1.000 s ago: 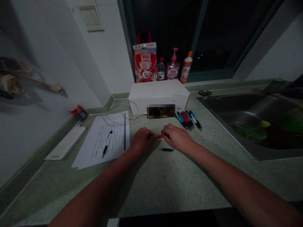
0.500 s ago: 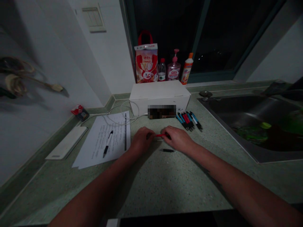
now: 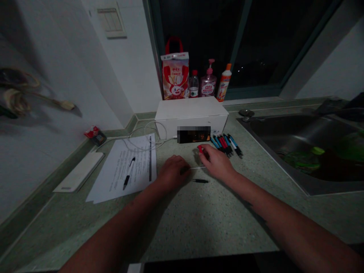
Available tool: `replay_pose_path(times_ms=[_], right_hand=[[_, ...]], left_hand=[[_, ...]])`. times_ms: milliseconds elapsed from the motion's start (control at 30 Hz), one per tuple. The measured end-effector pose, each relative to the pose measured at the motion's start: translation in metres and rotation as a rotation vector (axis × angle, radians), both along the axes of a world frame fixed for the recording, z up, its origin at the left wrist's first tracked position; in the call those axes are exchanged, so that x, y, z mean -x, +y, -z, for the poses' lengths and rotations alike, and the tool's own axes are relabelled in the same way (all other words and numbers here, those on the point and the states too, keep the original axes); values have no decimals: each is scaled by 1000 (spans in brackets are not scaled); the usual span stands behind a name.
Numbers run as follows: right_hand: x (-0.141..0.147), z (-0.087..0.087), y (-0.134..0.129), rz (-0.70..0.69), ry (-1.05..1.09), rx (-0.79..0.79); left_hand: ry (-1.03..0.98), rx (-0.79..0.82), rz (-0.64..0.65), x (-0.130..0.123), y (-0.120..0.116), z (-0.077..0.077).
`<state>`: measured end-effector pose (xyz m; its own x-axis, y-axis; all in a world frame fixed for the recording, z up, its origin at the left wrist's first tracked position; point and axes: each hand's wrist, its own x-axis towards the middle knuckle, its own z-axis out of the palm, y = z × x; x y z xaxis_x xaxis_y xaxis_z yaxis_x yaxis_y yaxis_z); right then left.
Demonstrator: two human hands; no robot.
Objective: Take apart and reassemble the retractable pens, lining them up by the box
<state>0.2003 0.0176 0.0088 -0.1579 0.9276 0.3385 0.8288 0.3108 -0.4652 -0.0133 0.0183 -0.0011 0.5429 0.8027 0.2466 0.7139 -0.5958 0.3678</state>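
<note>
1. At the far left of my feed, a white plastic strip (image 3: 79, 171) lies on the speckled green counter (image 3: 199, 223) beside the wall, with a small red packet (image 3: 95, 136) beyond it.
2. Next come loose printed sheets (image 3: 136, 178), with a black-and-white pen (image 3: 129, 173) lying on them and a white cable (image 3: 145, 138) looped across their far edge.
3. My left hand (image 3: 172, 172) rests just right of the sheets, its fingers (image 3: 182, 170) curled. They sit at the end of a thin white rod (image 3: 197, 167), but the light is poor, so I can't tell whether they grip it.
4. Just below the rod lies a short black pen part (image 3: 199, 181), touching neither hand.
5. My right hand (image 3: 216, 163) has its fingers (image 3: 204, 153) pinched closed on a red pen part (image 3: 200, 149), whose end shows above them.
6. Beyond it, a white cardboard box (image 3: 191, 113) stands against the window.
7. To the right lies a bunched row of blue, red and black pens (image 3: 226, 146).
8. At the far right is a steel sink (image 3: 298, 140).
</note>
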Motion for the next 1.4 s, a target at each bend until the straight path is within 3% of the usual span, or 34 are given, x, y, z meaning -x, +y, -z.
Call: replay_pose_path(times_ms=[167, 433, 700, 867, 1000, 1167, 1267, 1400], right_hand=[[-3, -2, 0, -30, -69, -47], [-7, -1, 2, -12, -189, -32], [-5, -4, 0, -50, -219, -40], [-4, -7, -2, -166, -265, -56], [1, -5, -3, -268, -264, -59], [1, -3, -2, -65, -97, -70], [-1, -3, -2, 20, -16, -77], [-1, -5, -3, -20, -41, -105]], left_hand=[[28, -20, -24, 1, 1, -2], [-226, -83, -171, 8, 2, -10], [-119, -170, -140, 10, 3, -9], [-75, -202, -92, 9, 0, -11], [-223, -178, -102, 6, -4, -8], [-454, -150, -285, 2, -2, -1], [-350, -95, -163, 2, -3, 2], [-122, 3, 234, -2, -11, 2]])
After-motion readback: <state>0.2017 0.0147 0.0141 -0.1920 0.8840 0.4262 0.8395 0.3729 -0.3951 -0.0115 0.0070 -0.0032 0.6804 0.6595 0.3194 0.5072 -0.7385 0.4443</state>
